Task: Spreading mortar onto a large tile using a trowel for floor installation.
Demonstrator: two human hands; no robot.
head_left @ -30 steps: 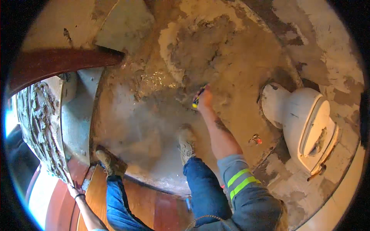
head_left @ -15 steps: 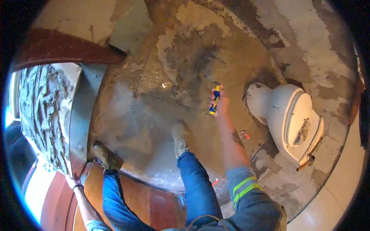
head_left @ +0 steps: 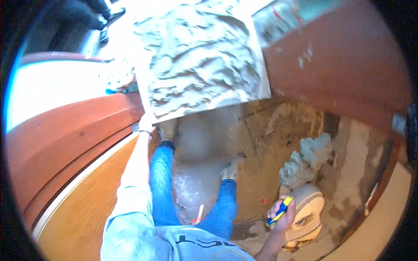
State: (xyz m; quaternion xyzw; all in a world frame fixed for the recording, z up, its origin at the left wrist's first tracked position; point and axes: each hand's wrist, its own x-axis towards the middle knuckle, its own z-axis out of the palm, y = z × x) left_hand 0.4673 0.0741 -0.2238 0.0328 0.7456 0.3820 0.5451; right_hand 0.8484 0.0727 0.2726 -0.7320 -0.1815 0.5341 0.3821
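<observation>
My left hand point(head_left: 146, 126) grips the lower left corner of a large pale square panel point(head_left: 261, 82), its face thickly spread with rippled grey mortar point(head_left: 200, 56). My right hand point(head_left: 283, 215) holds a trowel by its blue and yellow handle point(head_left: 284, 205), low on the right in front of the white toilet point(head_left: 309, 219). A lumpy heap of grey mortar point(head_left: 305, 158) sits just beyond the handle, hiding the trowel's blade. My booted feet rest on the wet, grey-brown floor below the panel.
A red-brown wooden frame point(head_left: 69, 135) and an orange wood door point(head_left: 87, 204) border the left side. A wide red-brown surface point(head_left: 339, 65) fills the upper right. Bright glare and dark shapes lie at the top left. A small red item point(head_left: 264, 201) lies on the floor.
The view has swung left onto the mortar-covered panel, which my left hand still grips. My right hand has dropped lower, and a mortar heap now shows beyond the trowel handle.
</observation>
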